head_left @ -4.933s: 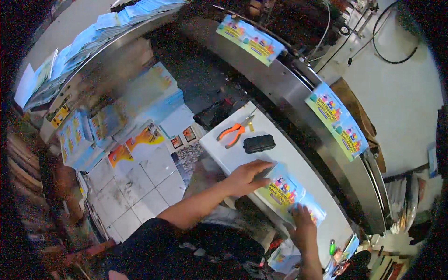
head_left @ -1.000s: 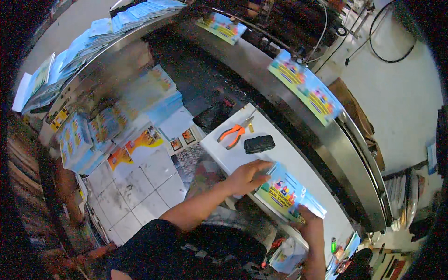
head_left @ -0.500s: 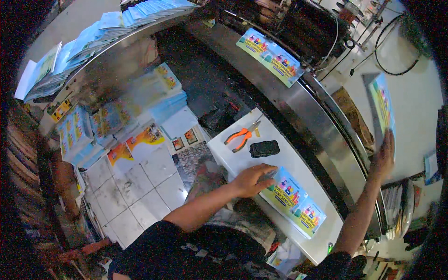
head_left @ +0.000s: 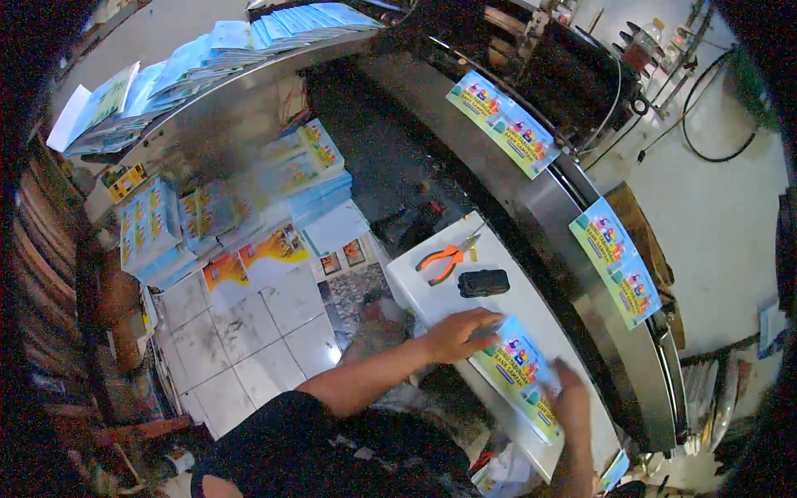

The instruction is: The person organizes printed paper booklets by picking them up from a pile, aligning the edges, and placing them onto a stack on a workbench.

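Left hand: laid flat, fingers extended, pressing on the near-left end of the sheet stack. It grips nothing. Right hand: also flat and open, resting on the far-right end of the same stack.

The stack is a pile of colourful printed sheets lying on the white bench, toward its right half, long side parallel to the bench edge. Both hands touch its top sheet.

Just beyond the left hand on the bench lies a small black box. Beside that, further left, lie orange-handled pliers, jaws pointing away from the person. The box and pliers are apart from the stack.

Behind the bench runs a curved steel conveyor. Two printed sheets rest on it: one sheet at the upper section, a second sheet nearer the right hand.

Left of the bench, on the tiled floor, stand bundles of printed sheets. Further stacks sit on a raised surface at upper left.
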A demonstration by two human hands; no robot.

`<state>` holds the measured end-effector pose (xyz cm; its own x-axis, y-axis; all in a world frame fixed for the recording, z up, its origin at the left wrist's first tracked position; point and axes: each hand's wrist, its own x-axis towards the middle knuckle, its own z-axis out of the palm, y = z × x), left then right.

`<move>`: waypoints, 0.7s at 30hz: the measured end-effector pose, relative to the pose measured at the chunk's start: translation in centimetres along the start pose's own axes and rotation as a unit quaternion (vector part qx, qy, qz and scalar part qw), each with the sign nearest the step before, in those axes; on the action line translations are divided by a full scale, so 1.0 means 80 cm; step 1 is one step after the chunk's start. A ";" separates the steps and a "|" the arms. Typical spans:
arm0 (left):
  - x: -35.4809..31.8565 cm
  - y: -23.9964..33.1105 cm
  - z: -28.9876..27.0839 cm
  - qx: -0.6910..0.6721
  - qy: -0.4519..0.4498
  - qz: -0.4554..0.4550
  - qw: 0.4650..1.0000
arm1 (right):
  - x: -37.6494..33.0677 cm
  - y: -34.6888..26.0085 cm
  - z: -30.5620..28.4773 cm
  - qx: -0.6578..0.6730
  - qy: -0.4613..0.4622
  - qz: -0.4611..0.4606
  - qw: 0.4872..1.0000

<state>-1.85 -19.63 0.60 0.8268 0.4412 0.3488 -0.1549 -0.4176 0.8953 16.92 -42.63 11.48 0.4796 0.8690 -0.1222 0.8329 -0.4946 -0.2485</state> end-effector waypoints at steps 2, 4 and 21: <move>0.001 0.000 0.001 0.005 -0.013 -0.006 1.000 | -0.048 -0.016 0.022 -0.075 -0.028 -0.064 0.995; 0.000 0.000 0.002 0.012 -0.013 -0.002 1.000 | -0.072 -0.020 0.040 -0.111 -0.049 -0.067 0.990; 0.000 0.005 -0.002 0.019 -0.007 -0.002 1.000 | -0.051 0.007 0.001 0.066 -0.073 -0.044 0.994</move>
<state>-2.03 -19.64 1.02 0.8351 0.4319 0.3407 -0.1305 -0.4461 0.8854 15.41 -46.41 11.72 0.3533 0.9069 -0.2295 0.8214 -0.4181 -0.3879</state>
